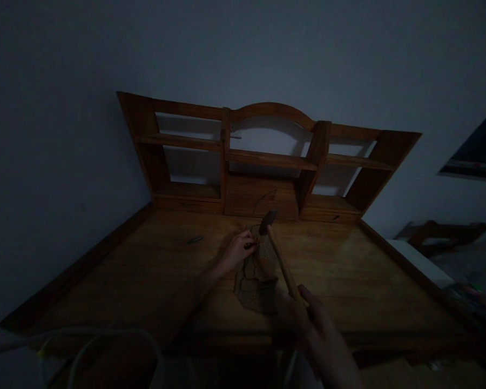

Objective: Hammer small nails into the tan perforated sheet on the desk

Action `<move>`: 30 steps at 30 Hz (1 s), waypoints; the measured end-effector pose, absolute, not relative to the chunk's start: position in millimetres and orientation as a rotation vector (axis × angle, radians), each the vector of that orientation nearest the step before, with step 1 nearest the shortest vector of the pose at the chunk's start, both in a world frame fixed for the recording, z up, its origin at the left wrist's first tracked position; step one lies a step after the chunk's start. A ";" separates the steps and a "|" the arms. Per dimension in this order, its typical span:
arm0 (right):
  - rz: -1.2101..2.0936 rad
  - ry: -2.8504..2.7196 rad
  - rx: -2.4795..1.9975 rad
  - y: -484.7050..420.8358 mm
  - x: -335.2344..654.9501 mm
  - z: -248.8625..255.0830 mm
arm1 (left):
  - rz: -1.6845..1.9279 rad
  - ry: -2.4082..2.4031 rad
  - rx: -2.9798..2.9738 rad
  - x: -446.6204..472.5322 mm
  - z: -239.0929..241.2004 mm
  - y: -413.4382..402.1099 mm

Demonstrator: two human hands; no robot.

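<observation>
My right hand (314, 324) is wrapped round the wooden handle of a hammer (285, 265), low on the shaft. The hammer's dark head (268, 221) is just right of my left fingers; whether it touches anything, I cannot tell. My left hand (242, 246) is closed in a pinch over the upper part of an irregular brown piece (247, 292) with dark lines on it. What those fingers hold is too small and dim to name. This flat piece lies on the wooden desk (340, 270) in front of me.
A small dark tool (195, 239) lies on the desk to the left. At the back stands a wooden shelf unit (267, 158) with small drawers, against the wall. A chair back (445, 232) and clutter are at the right. Pale tubing (105, 329) crosses the lower left.
</observation>
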State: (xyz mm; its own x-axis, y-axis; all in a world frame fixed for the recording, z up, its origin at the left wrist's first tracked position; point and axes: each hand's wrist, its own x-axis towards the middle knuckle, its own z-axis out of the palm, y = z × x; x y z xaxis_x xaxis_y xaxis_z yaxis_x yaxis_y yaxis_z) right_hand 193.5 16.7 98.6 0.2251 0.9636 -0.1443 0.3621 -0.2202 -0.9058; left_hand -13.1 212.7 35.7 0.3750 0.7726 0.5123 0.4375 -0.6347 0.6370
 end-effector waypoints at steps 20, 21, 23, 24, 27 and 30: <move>0.939 -1.122 -1.750 11.8 213.7 103.4 | 1.114 0.987 2.751 -23.6 62.3 188.2; 0.929 -1.123 -1.756 11.1 214.4 104.8 | 1.083 1.012 2.785 -23.8 64.8 186.2; 0.906 -1.126 -1.771 9.1 217.0 106.9 | 1.033 1.057 2.837 -23.9 68.3 183.1; 0.907 -1.132 -1.779 8.0 218.9 107.2 | 1.023 1.073 2.849 -23.7 69.4 182.1; 0.957 -1.141 -1.798 5.0 225.0 106.2 | 1.026 1.079 2.859 -22.7 70.3 181.5; 0.999 -1.138 -1.811 3.4 227.7 106.2 | 1.018 1.077 2.855 -21.5 70.6 181.7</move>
State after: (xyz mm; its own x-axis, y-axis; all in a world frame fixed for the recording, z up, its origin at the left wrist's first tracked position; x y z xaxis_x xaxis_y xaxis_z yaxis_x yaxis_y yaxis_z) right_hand 227.7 3.4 106.2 0.2964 0.9304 -0.2158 0.3346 -0.3127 -0.8889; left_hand -21.5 181.7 70.6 0.5759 0.5699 0.5860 0.6174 -0.7732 0.1452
